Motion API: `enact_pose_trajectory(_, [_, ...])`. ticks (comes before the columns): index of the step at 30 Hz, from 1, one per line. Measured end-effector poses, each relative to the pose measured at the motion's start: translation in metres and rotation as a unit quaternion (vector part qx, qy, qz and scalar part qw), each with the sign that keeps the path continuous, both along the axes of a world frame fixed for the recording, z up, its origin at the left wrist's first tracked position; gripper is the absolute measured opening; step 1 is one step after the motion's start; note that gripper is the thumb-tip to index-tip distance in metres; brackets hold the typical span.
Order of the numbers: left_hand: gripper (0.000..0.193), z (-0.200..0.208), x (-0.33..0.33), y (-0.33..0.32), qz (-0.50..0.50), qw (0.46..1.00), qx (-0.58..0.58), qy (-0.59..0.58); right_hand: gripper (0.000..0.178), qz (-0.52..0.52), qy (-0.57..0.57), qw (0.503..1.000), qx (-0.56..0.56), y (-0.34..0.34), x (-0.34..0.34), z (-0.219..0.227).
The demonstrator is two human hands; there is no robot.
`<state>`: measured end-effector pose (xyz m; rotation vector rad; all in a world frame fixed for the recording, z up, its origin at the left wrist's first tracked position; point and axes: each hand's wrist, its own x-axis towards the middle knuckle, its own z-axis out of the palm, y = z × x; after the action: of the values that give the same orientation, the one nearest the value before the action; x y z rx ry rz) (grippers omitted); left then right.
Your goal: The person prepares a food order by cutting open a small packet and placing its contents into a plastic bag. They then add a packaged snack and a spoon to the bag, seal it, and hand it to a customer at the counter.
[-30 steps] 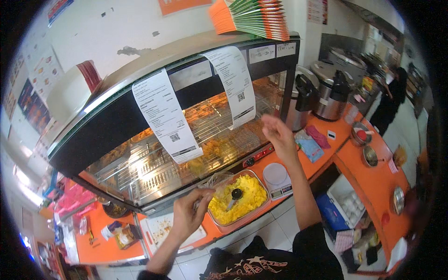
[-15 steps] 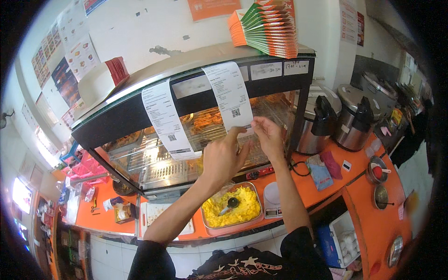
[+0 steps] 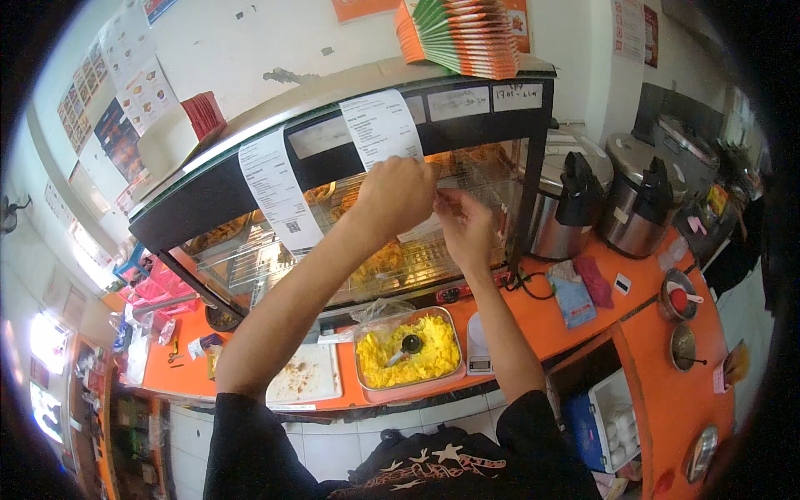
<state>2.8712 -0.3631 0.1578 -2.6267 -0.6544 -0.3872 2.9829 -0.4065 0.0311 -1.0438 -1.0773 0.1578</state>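
Two long white printed receipts hang down the front of a glass-fronted food warmer (image 3: 333, 158). The left receipt (image 3: 279, 187) hangs free of my hands. My left hand (image 3: 398, 193) is closed like a fist over the lower part of the right receipt (image 3: 377, 125), its fingertips turned away from view. Close beside it, slightly lower and to the right, my right hand (image 3: 467, 233) pinches with thumb and fingers near the paper's lower end. The paper between the hands is mostly hidden. Fried food lies on wire racks behind the glass.
Below my arms, a tray of yellow rice (image 3: 446, 346) with a scoop stands on the orange counter, between a white cutting board (image 3: 312, 375) and a small scale (image 3: 479, 346). Large steel cookers (image 3: 567, 187) stand right. Folded cartons (image 3: 467, 42) sit atop the warmer.
My left hand has risen and closed over the right receipt, covering its lower part. My right hand stays close beside it, shifted slightly left. The view has shifted a little.
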Motion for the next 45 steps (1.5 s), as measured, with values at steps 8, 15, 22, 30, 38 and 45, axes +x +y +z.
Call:
enact_pose_trajectory(8, [0.018,0.009,0.014,0.0,-0.014,1.0,0.004,-0.003,0.019,0.002,0.021,1.0,0.016,0.008,0.005,0.0])
enact_pose_trajectory(15, [0.019,0.006,0.012,0.005,-0.019,0.999,0.021,-0.019,0.015,-0.137,-0.069,0.986,0.066,0.004,-0.009,0.014])
enact_pose_trajectory(22, [0.025,0.005,0.011,0.018,-0.036,0.998,0.018,-0.054,0.015,-0.168,-0.058,0.983,0.048,0.011,-0.016,0.012])
enact_pose_trajectory(30, [0.056,0.041,-0.009,0.021,0.058,0.946,0.072,-0.312,0.028,-0.002,0.041,0.999,-0.004,0.01,-0.011,0.008])
enact_pose_trajectory(38, [0.061,0.03,-0.011,0.046,0.133,0.948,0.096,-0.272,0.033,0.144,0.034,0.985,-0.088,0.023,-0.03,0.006])
enact_pose_trajectory(45, [0.062,0.03,-0.002,0.041,0.177,0.945,0.08,-0.263,0.022,-0.175,-0.174,0.966,0.081,0.019,-0.056,0.005])
